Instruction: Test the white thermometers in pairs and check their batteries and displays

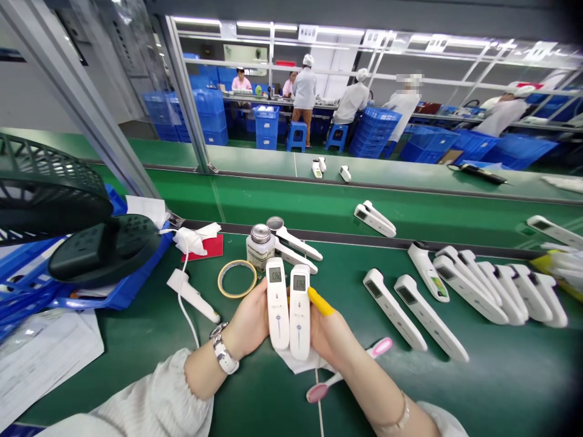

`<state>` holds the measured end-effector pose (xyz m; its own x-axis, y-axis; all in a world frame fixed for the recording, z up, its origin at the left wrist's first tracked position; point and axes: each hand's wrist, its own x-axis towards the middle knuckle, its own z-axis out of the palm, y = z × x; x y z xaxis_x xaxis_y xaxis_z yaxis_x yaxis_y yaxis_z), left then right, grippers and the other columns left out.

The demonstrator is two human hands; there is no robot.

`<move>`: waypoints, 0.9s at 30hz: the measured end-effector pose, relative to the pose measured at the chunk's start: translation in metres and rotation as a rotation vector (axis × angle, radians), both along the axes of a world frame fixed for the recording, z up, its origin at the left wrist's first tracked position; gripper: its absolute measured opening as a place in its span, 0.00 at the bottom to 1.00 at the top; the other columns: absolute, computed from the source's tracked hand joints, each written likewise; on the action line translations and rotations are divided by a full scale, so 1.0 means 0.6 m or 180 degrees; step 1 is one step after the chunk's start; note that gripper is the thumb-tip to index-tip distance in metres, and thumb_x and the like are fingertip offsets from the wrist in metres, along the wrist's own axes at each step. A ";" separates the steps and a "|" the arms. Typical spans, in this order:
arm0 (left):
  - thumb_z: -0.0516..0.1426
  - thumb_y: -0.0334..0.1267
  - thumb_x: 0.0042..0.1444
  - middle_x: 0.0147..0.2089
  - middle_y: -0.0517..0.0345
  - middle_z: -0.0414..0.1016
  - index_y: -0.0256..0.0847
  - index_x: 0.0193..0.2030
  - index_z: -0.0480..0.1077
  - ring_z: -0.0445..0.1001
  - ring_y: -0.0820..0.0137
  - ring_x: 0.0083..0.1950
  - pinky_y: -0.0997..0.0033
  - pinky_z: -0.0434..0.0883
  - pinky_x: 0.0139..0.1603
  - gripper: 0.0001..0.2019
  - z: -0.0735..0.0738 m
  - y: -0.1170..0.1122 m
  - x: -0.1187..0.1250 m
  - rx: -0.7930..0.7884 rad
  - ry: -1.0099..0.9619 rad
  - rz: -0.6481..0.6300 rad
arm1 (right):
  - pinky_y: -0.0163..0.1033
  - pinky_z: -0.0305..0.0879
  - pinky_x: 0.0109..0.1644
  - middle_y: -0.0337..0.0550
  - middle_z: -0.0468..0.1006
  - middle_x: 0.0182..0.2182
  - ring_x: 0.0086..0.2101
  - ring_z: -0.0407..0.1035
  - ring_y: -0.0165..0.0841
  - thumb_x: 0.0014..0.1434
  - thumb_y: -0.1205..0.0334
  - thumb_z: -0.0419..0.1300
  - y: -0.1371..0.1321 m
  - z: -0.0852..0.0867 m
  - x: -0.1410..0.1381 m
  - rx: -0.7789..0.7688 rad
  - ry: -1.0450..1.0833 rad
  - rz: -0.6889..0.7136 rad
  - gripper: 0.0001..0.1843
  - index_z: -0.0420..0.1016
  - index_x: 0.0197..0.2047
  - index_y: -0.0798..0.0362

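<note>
Two white infrared thermometers stand side by side in front of me, their small screens lit with characters. My left hand (251, 321) is closed around the left thermometer (279, 315). The right thermometer (299, 321) is in my right hand (325, 325), whose thumb wears a yellow finger cot (320, 301). Both thermometers face me, nearly upright and close together. Below them a white cloth or tissue (296, 362) lies on the bench. A pink-and-white double-ended tool (330, 383) lies partly under my right forearm. Just behind the thermometers are a dispenser bottle (260, 247) and a tape roll (220, 280).
More white thermometers lie at right, including a row (523, 297) and a pair (396, 311). Another pair (375, 220) rests on the green conveyor belt (255, 203). At left are a dark fan (50, 188), a blue bin (130, 285), papers (54, 364) and a corded white device (194, 295). Co-workers sit beyond.
</note>
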<state>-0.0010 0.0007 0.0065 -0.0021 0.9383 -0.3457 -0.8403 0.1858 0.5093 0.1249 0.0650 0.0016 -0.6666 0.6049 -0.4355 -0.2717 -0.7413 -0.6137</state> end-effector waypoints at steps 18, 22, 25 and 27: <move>0.47 0.51 0.59 0.50 0.49 0.74 0.37 0.52 0.68 0.70 0.60 0.53 0.57 0.62 0.58 0.23 0.003 -0.002 0.000 -0.0009 -0.0110 0.0097 | 0.47 0.61 0.53 0.44 0.80 0.37 0.44 0.70 0.42 0.45 0.50 0.66 0.001 0.000 0.000 0.0125 0.0086 -0.0001 0.17 0.76 0.35 0.52; 0.47 0.48 0.60 0.54 0.48 0.72 0.37 0.50 0.68 0.66 0.59 0.57 0.57 0.60 0.61 0.21 -0.002 -0.002 -0.001 0.0207 -0.0242 0.0181 | 0.47 0.61 0.53 0.44 0.79 0.36 0.42 0.71 0.40 0.47 0.54 0.66 0.001 0.005 0.003 0.0402 0.0115 -0.0083 0.14 0.76 0.36 0.52; 0.48 0.45 0.60 0.53 0.48 0.72 0.38 0.50 0.67 0.66 0.58 0.57 0.55 0.61 0.59 0.17 -0.007 -0.002 0.000 0.0241 -0.0111 0.0339 | 0.48 0.62 0.53 0.45 0.79 0.37 0.43 0.71 0.41 0.49 0.56 0.65 0.002 0.003 0.004 0.0562 0.0155 -0.0009 0.14 0.75 0.39 0.52; 0.50 0.40 0.59 0.52 0.50 0.72 0.39 0.50 0.66 0.67 0.59 0.56 0.56 0.62 0.58 0.14 -0.009 -0.002 0.002 0.0227 0.0064 0.0466 | 0.49 0.61 0.54 0.44 0.79 0.37 0.43 0.70 0.42 0.46 0.56 0.67 0.003 -0.001 0.003 0.0492 0.0117 -0.0175 0.13 0.76 0.36 0.51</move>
<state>-0.0001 -0.0007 0.0010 -0.1469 0.9496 -0.2768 -0.8452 0.0248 0.5338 0.1266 0.0669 0.0008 -0.6446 0.6988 -0.3103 -0.3335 -0.6222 -0.7083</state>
